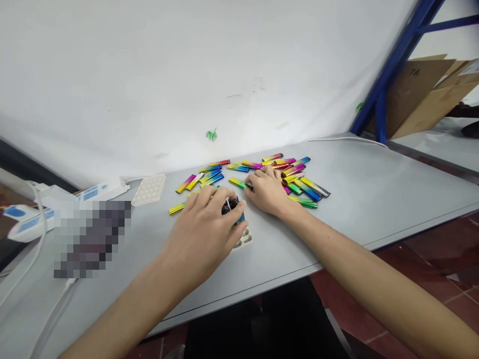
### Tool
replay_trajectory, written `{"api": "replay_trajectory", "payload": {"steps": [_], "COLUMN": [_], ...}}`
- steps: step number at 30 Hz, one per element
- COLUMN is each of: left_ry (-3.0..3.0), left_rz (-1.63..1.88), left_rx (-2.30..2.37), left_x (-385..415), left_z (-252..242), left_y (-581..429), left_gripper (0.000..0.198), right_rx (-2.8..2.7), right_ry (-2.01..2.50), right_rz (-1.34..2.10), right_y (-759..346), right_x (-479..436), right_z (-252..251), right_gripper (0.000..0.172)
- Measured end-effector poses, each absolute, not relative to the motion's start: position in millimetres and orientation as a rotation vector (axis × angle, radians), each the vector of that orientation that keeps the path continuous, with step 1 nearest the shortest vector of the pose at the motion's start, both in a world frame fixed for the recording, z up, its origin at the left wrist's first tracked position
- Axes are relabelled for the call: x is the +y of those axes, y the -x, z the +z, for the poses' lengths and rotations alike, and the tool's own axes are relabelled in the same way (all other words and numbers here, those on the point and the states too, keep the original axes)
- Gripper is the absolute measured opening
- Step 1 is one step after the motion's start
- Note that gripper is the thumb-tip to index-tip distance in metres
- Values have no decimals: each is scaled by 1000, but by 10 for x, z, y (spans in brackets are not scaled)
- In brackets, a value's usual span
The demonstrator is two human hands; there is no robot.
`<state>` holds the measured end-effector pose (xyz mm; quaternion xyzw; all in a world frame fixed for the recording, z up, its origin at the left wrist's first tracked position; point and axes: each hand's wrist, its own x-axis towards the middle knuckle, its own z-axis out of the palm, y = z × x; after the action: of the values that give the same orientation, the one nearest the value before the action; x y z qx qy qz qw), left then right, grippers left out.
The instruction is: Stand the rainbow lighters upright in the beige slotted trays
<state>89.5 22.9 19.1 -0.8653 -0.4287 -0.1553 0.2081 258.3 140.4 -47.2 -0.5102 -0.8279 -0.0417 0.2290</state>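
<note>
My left hand (205,217) curls around a few upright pieces with black tops (232,202), and blue and green show below the tops. They stand at a white tray with holes (245,239), mostly hidden under that hand. My right hand (267,192) is closed at the near end of a flat, shiny yellow-green tube (237,183) lying on the table. Its fingertips are partly hidden. Around it lie many similar tubes in rainbow metallic colours, such as a blue-yellow tube (310,190) and a green tube (304,202).
Another white holed tray (148,190) lies at the left on the grey table (374,199). Beside it are power strips (101,191), a blurred-out dark object (93,242) and white cables. A white wall stands behind. Cardboard boxes (422,94) and a blue frame are at the right.
</note>
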Motion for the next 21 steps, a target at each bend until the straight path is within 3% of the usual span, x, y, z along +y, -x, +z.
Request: {"api": "replay_trajectory", "payload": {"steps": [7,13,17,21], "left_ry": [2625,2320,2142,2106], "left_rz": [-653,-1189,-1442,-1244], "left_rx": [-1408,-2076,-2227,-2098], "left_x": [329,801,1072,1184], "left_z": [347,243,-15,-237], "left_y": [-839,-467,-141,49], "left_gripper": [42,27,27,29], "right_rx": [-2249,-2214,-2240,-2355], "right_ry": [1382,1389,1317,1237], "right_rz": [-133,-122,-264,-340], "right_y": [-2573,-2577,-2526,-2287], "right_x": [1438,1457,1462,1733], "right_z": [-492,-539,-475,-332], "right_gripper": [21,22,24,31]}}
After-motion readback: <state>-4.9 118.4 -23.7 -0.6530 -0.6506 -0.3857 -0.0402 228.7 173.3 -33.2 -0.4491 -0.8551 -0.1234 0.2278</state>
